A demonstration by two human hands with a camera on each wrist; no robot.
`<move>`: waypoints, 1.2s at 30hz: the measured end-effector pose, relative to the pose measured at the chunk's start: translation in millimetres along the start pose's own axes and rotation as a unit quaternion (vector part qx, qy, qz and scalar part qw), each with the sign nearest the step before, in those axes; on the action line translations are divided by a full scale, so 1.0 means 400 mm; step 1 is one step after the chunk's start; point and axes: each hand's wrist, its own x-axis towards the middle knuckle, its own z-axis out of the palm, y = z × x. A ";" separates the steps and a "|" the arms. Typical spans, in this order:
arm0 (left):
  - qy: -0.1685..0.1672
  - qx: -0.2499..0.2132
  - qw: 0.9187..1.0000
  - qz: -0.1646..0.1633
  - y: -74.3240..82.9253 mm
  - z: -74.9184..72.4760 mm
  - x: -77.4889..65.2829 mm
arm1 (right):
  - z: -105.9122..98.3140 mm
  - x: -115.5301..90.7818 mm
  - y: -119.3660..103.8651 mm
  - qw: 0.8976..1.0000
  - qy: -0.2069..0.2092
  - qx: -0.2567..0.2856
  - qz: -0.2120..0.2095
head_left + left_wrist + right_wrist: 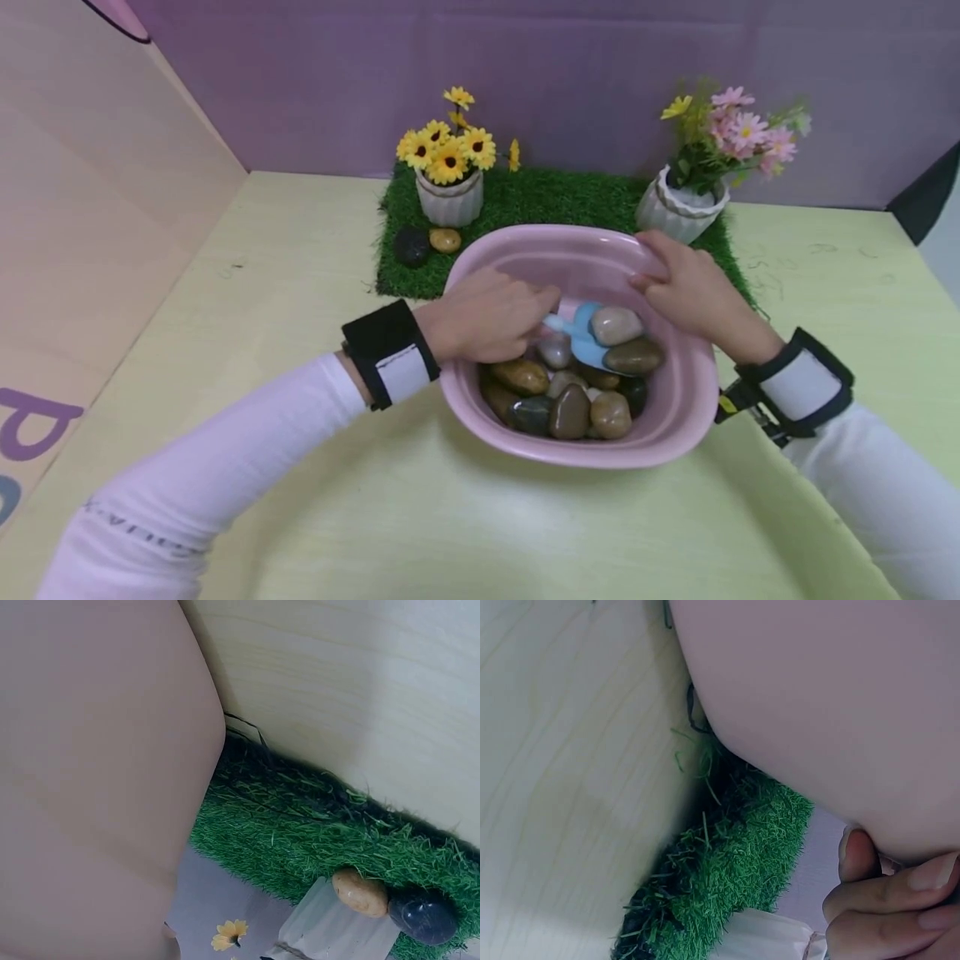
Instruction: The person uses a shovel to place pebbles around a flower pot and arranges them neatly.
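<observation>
A pink plastic basin [577, 454] holds many smooth pebbles [570, 410] in brown, grey and black. My left hand [491, 312], reaching in over the basin's left side, grips the handle of a small light-blue shovel [587, 350]. On the shovel's blade lie a pale pebble [617, 325] and a brown pebble [633, 356]. At the far right corner, my right hand [693, 287] pinches the basin's rim; its fingers [885, 900] show under the rim in the right wrist view. The left wrist view shows mostly the basin's outer wall [90, 780], with the left hand hidden.
Behind the basin lies an artificial grass mat [562, 196]. On it stand a pot of yellow flowers [450, 196] and a pot of pink flowers [682, 208]. A black stone [412, 247] and a tan stone [446, 241] sit by the left pot. The tabletop [420, 525] is pale wood.
</observation>
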 end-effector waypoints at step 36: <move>0.018 -0.044 0.999 -0.003 -0.010 -0.034 -0.016 | 0.002 0.001 -0.004 1.000 0.011 0.003 0.020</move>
